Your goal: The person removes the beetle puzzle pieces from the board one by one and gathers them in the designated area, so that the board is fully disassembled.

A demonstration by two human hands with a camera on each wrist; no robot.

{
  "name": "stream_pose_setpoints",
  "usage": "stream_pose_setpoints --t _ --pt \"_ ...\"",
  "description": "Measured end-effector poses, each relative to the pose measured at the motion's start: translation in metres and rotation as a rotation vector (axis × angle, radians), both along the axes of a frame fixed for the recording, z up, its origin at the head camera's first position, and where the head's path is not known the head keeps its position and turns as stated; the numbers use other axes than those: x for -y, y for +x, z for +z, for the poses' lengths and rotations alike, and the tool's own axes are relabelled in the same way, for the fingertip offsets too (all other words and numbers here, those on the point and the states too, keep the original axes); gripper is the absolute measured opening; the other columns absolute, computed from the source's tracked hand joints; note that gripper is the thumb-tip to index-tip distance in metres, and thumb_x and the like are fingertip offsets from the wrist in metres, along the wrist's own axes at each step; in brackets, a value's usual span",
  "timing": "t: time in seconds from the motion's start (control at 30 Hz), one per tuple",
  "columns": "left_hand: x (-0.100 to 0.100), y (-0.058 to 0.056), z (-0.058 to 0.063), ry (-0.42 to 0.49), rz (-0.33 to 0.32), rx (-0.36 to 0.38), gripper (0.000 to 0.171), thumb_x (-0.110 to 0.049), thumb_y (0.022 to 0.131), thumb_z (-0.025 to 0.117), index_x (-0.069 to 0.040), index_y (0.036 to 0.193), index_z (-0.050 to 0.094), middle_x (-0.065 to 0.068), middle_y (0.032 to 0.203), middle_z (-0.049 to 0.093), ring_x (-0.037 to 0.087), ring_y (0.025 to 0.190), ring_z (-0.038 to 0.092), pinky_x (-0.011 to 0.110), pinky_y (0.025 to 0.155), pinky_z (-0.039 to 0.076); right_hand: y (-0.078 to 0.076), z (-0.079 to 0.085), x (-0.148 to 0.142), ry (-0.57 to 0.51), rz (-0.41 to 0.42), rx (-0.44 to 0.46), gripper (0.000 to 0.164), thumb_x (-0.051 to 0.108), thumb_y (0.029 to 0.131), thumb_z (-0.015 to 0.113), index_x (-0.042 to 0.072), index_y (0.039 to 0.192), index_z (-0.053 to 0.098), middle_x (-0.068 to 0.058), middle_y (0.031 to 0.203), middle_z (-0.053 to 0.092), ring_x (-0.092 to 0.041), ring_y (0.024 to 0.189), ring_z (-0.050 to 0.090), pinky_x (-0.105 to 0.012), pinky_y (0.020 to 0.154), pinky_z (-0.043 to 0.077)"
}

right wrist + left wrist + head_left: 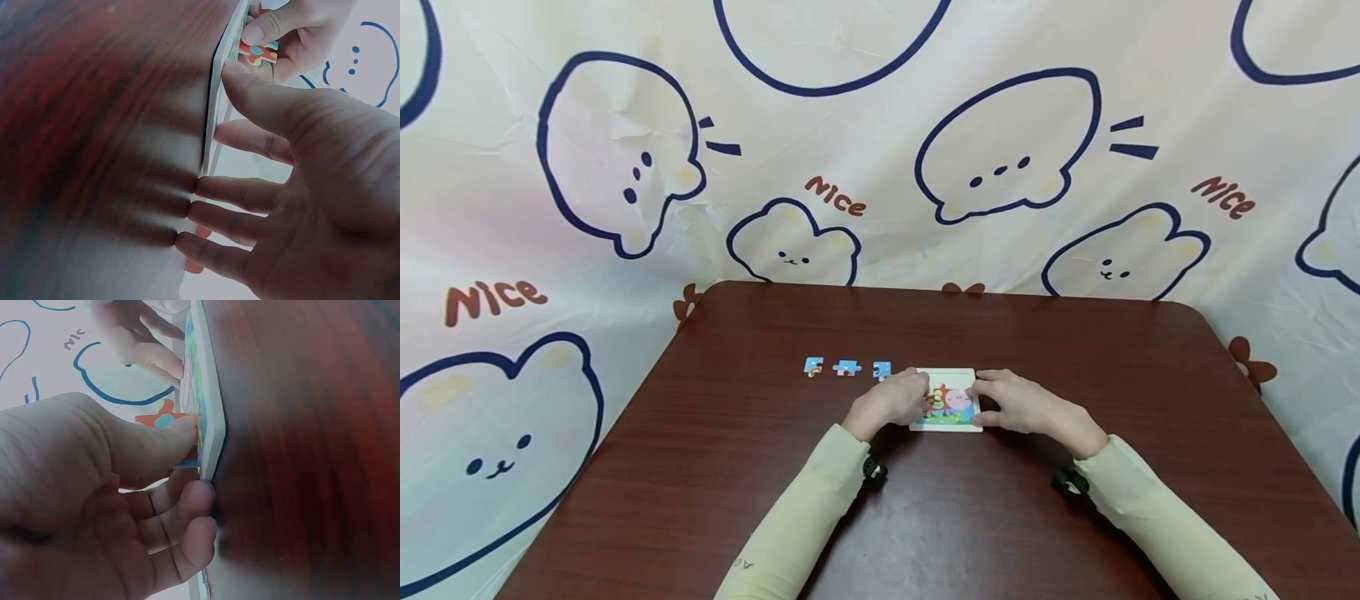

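Note:
A white-rimmed puzzle tray (947, 372) lies on the table, its colourful cartoon picture partly assembled. At its left side my left hand (891, 402) pinches a red puzzle piece (149, 419) with a blue spot between thumb and fingers. The piece stands tilted up against the tray's surface; its lower edge is hidden behind the thumb. On the other side, my right hand (1028, 404) rests with fingers spread. In the right wrist view its thumb touches the tray's near edge and the index finger the tray's side, while the other fingertips touch the tabletop.
Three loose blue puzzle pieces lie in a row left of the tray: a left one (813, 366), a middle one (847, 367) and a right one (882, 369) close to my left hand. A cartoon-printed cloth (895, 142) hangs behind the brown table (737, 467).

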State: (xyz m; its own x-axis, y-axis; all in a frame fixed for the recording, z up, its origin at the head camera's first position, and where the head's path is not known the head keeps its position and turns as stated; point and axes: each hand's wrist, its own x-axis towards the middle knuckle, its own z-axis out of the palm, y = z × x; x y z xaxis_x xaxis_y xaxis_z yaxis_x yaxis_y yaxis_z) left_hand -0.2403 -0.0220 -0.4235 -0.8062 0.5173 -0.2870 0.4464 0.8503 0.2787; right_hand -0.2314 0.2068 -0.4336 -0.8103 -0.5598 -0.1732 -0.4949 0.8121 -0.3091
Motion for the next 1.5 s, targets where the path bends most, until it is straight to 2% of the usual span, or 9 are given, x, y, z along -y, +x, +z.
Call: stream_pose_setpoints --t 0.2,0.37,0.7,0.97,1.2,1.4,1.5 --pt "0.000 0.001 0.001 -0.009 -0.014 -0.034 0.016 -0.025 0.098 0.058 -0.011 0.107 0.060 0.001 0.095 0.058 0.014 0.080 0.050 0.027 0.069 0.042 0.001 -0.001 0.001 -0.004 -0.001 -0.008 0.047 0.033 0.088 0.073 0.010 0.128 0.063 -0.025 0.145 0.047 -0.043 0.133 0.044 -0.057 0.104 0.042" --pt "0.000 0.002 0.000 0.031 0.011 -0.058 0.018 -0.021 0.097 0.060 -0.010 0.109 0.064 0.001 0.091 0.061 0.014 0.075 0.051 0.027 0.066 0.042 0.002 -0.001 0.001 -0.005 -0.003 -0.007 0.047 0.033 0.088 0.073 0.010 0.128 0.063 -0.025 0.145 0.047 -0.043 0.134 0.044 -0.057 0.104 0.042" --pt "0.001 0.000 -0.002 0.150 0.038 -0.098 0.021 -0.013 0.095 0.062 -0.008 0.113 0.072 0.008 0.107 0.071 0.012 0.070 0.052 0.022 0.056 0.039 0.002 0.002 0.000 -0.002 -0.007 0.001 0.047 0.033 0.088 0.072 0.009 0.128 0.063 -0.025 0.145 0.046 -0.043 0.134 0.044 -0.057 0.104 0.042" --pt "0.006 -0.004 -0.004 0.185 0.071 -0.007 0.023 -0.019 0.095 0.063 -0.008 0.115 0.070 0.005 0.099 0.069 0.011 0.066 0.049 0.022 0.056 0.038 0.003 0.001 0.001 0.003 -0.020 0.015 0.046 0.033 0.088 0.072 0.011 0.128 0.063 -0.024 0.147 0.045 -0.042 0.135 0.043 -0.058 0.104 0.041" --pt "0.014 -0.007 0.004 0.216 0.089 0.069 0.028 -0.019 0.100 0.055 -0.008 0.123 0.066 0.007 0.098 0.066 0.014 0.060 0.043 0.026 0.058 0.036 0.003 0.001 -0.002 0.006 -0.015 0.010 0.046 0.033 0.088 0.072 0.011 0.128 0.064 -0.024 0.147 0.046 -0.042 0.135 0.043 -0.058 0.104 0.041" --pt "0.029 -0.007 0.009 0.281 0.102 0.062 0.023 -0.021 0.102 0.053 -0.008 0.105 0.072 0.005 0.074 0.055 0.015 0.058 0.041 0.027 0.057 0.035 0.002 0.000 0.000 0.003 -0.004 0.003 0.047 0.035 0.089 0.072 0.011 0.129 0.063 -0.024 0.147 0.045 -0.042 0.135 0.042 -0.057 0.104 0.041" --pt "0.039 -0.007 0.010 0.312 0.125 0.059 0.021 -0.021 0.101 0.054 -0.009 0.100 0.071 0.002 0.072 0.054 0.014 0.061 0.043 0.027 0.058 0.036 0.002 0.001 0.000 0.000 -0.003 0.008 0.048 0.035 0.089 0.072 0.011 0.129 0.063 -0.024 0.147 0.045 -0.042 0.136 0.042 -0.057 0.105 0.041"
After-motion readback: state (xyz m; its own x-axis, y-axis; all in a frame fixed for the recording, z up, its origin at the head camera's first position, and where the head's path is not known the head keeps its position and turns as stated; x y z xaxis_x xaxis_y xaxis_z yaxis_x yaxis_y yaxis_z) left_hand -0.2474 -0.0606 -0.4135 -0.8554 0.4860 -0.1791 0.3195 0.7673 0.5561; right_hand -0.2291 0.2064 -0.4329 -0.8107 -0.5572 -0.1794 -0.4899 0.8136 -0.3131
